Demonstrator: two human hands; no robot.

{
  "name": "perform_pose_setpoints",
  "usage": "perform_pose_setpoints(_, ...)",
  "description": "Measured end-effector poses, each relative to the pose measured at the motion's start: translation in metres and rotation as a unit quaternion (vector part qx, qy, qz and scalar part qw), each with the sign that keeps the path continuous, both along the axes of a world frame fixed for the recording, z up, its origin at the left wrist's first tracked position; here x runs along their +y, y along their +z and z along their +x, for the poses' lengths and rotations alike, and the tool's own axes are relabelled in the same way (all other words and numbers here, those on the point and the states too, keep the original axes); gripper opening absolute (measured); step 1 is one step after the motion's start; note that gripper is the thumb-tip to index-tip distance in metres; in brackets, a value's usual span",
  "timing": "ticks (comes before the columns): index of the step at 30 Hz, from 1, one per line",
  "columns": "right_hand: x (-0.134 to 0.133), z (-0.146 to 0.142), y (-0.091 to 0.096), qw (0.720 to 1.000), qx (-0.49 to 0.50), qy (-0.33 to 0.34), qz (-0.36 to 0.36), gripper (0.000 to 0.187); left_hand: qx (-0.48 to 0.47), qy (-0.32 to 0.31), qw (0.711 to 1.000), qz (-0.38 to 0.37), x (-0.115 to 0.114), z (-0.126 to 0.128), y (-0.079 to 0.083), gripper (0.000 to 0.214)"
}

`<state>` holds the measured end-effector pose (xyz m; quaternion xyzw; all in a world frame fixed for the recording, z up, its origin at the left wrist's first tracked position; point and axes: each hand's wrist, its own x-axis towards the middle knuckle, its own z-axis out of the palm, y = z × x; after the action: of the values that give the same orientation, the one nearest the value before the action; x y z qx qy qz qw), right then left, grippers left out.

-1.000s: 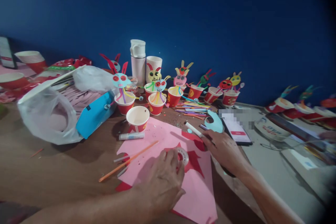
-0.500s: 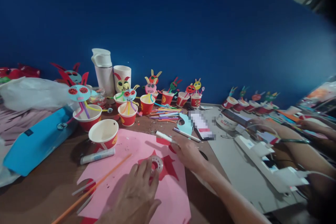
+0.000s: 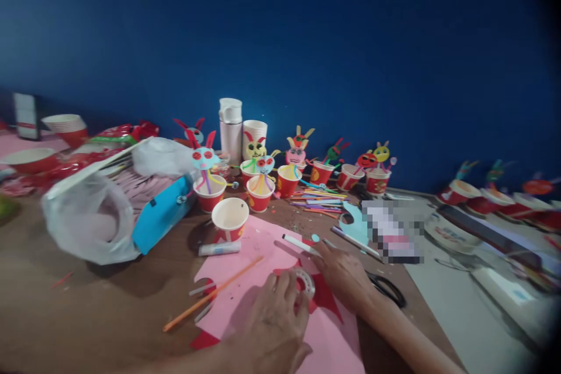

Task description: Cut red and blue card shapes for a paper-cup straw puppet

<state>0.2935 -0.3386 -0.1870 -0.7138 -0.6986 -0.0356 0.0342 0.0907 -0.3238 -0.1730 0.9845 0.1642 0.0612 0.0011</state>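
Observation:
My left hand [image 3: 274,315] lies over the pink paper [image 3: 245,286], its bent fingers holding a clear ring, like a tape roll [image 3: 307,284], down on a piece of red paper [image 3: 326,295]. Part of the ring is hidden under the fingers. A white marker pen [image 3: 298,243] is in my right hand [image 3: 346,277], tip pointing left, just beyond the ring. Black-handled scissors [image 3: 386,290] lie beside my right wrist. An orange stick [image 3: 213,293] crosses the pink paper's left side, below a glue stick [image 3: 220,249] and an empty paper cup [image 3: 229,217].
Red paper cups with paper-faced figures [image 3: 258,193] stand behind. Coloured sticks [image 3: 319,200] lie in a pile near a phone [image 3: 390,234]. At left are a blue folded sheet [image 3: 164,213] and a plastic bag [image 3: 94,228]. A white flask [image 3: 231,134] stands by the blue wall [image 3: 280,41].
The view has turned left, so everything sits further right and more of the left table shows. My right hand with the marker has drawn slightly closer to the ring, and the scissors show more.

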Motion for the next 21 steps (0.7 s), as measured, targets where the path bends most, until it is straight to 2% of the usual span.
perform_pose_setpoints(5,0.005,-0.001,-0.007,1.000,-0.019,0.013,0.018,0.026,-0.013,0.012,0.999,0.035,-0.002,-0.001,0.003,0.060)
perform_pose_setpoints(12,0.008,-0.008,0.001,0.998,-0.015,0.039,0.050,0.023,-0.026,0.010,0.997,0.067,-0.002,-0.002,-0.003,0.060)
perform_pose_setpoints(17,0.019,-0.009,0.021,0.994,-0.007,0.062,0.087,0.021,-0.023,0.004,0.998,0.055,-0.001,-0.003,-0.006,0.057)
perform_pose_setpoints(21,0.038,-0.025,0.044,0.986,0.039,0.098,0.129,0.020,-0.033,-0.004,0.998,0.049,0.001,-0.004,-0.006,0.059)
